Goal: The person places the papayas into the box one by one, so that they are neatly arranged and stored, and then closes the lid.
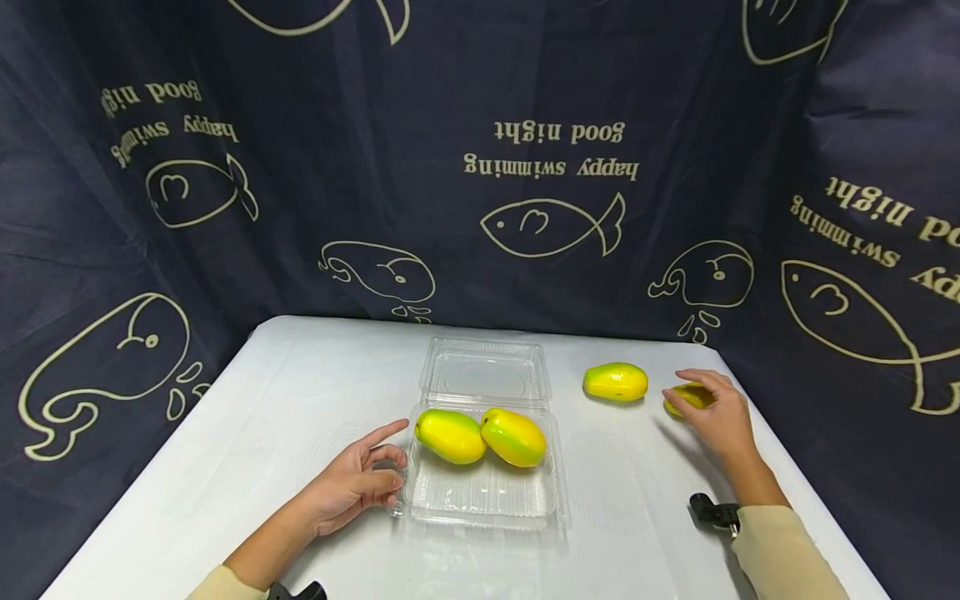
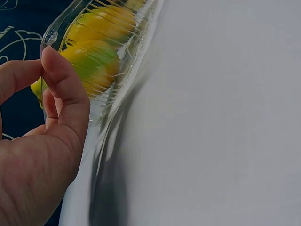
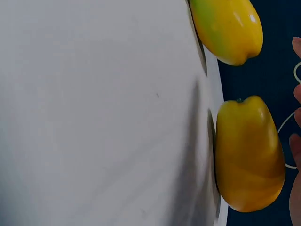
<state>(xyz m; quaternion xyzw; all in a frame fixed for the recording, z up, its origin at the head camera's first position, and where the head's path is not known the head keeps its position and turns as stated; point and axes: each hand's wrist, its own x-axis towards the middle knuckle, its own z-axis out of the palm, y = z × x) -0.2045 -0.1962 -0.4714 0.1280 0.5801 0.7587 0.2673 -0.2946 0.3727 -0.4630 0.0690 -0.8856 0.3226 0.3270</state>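
Note:
My left hand (image 1: 352, 483) is at the left side of a clear plastic clamshell container (image 1: 487, 508). In the left wrist view, thumb and finger pinch its rim (image 2: 46, 77). Two yellow-green papayas (image 1: 452, 437) (image 1: 514, 437) lie side by side in the base, toward the hinge. Over at the right of the table, my right hand (image 1: 722, 417) hovers above a yellow papaya (image 1: 693, 395), thumb and fingers spread about it. The right wrist view shows a gap between those fingertips and this papaya (image 3: 250, 155). Just left of it lies another papaya (image 1: 617, 382).
The container's lid (image 1: 486, 371) is folded back, away from me. A white cloth covers the table (image 1: 247, 450). Dark curtains (image 1: 375, 167) with fish drawings and lettering stand behind and at both sides.

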